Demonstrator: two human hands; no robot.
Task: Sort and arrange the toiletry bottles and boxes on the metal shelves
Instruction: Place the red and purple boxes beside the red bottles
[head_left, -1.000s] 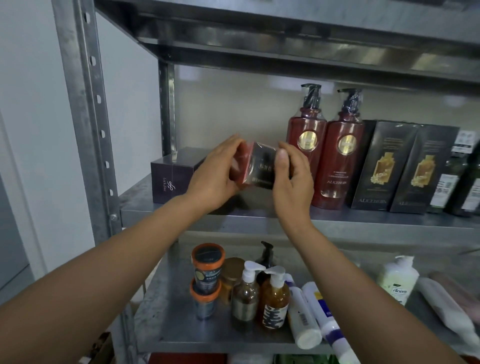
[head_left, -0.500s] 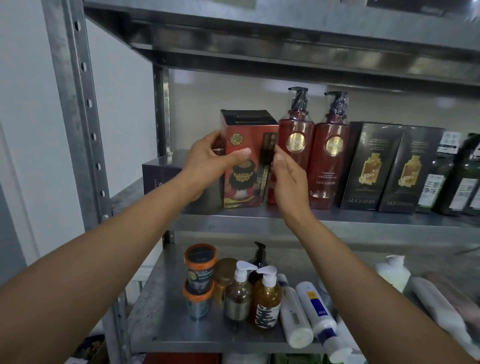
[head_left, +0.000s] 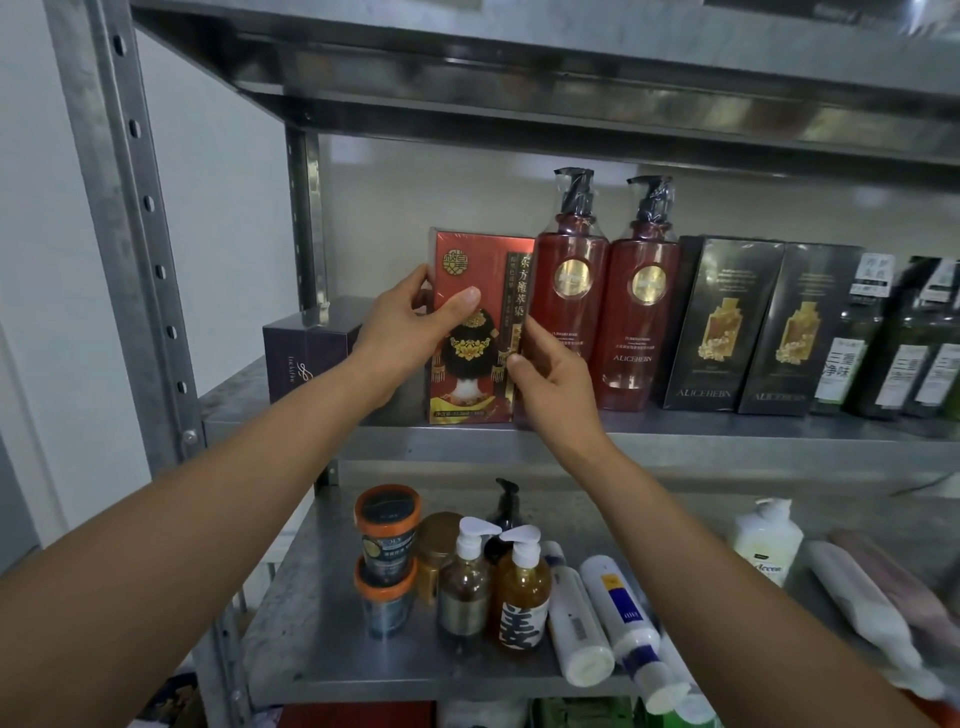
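Note:
A red box (head_left: 480, 270) with gold print and a pictured figure stands upright on the middle metal shelf (head_left: 675, 441), just left of two dark red pump bottles (head_left: 571, 312). My left hand (head_left: 410, 332) grips the box's left edge, thumb across its front. My right hand (head_left: 550, 379) holds its right edge between the box and the nearest red bottle. A purple box (head_left: 304, 348) sits to the left, behind my left forearm.
Right of the red bottles stand two black boxes (head_left: 727, 322) and dark green bottles (head_left: 914, 338). The lower shelf (head_left: 322, 649) carries stacked orange-lidded jars (head_left: 387, 535), amber pump bottles (head_left: 522, 587), lying white tubes (head_left: 576, 623) and a white pump bottle (head_left: 766, 540). A steel upright (head_left: 130, 208) stands left.
The red box went from tilted in both hands above the shelf to standing upright on it beside the red bottles. Both hands still hold its sides.

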